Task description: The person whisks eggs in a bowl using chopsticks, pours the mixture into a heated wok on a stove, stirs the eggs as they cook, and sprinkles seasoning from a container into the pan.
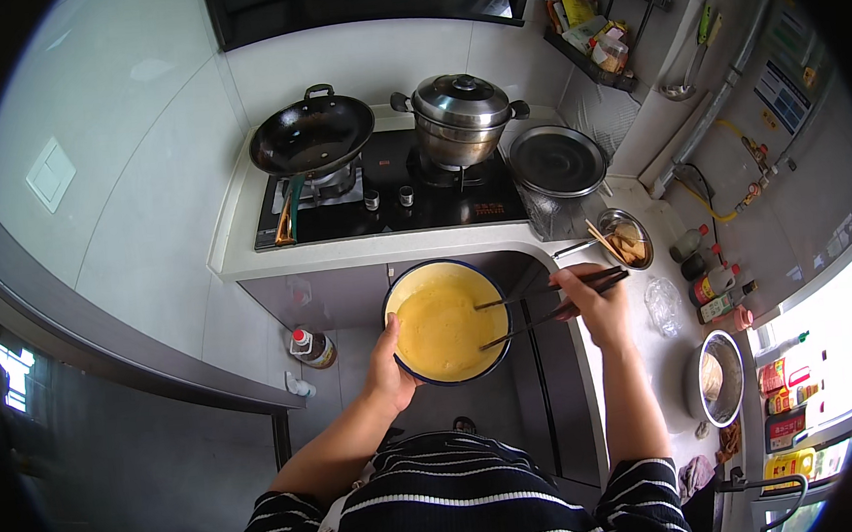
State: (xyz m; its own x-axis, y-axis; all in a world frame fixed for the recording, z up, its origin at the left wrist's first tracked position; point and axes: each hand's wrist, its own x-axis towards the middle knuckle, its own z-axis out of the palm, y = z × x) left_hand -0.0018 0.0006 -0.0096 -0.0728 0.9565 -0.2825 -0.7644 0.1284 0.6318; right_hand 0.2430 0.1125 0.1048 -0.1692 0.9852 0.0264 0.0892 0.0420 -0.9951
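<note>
My left hand [388, 370] grips the near-left rim of a round bowl [498, 290] with a dark blue edge, thumb over the rim and fingers out of sight below. Smooth yellow batter [435, 330] fills much of it. Closed around a pair of dark chopsticks [539, 323], my right hand [595, 304] is to the right of the bowl. The two sticks are spread apart, and their tips reach into the bowl at the batter's right side. The bowl is held in the air in front of the counter, above the floor.
A black wok [313, 135] and a lidded steel pot [460, 120] sit on the gas stove [442, 212]. Along the right counter are a small pan [630, 214] with pale food, a metal basin [698, 385] and several bottles [716, 283]. An oil jug [313, 350] stands on the floor.
</note>
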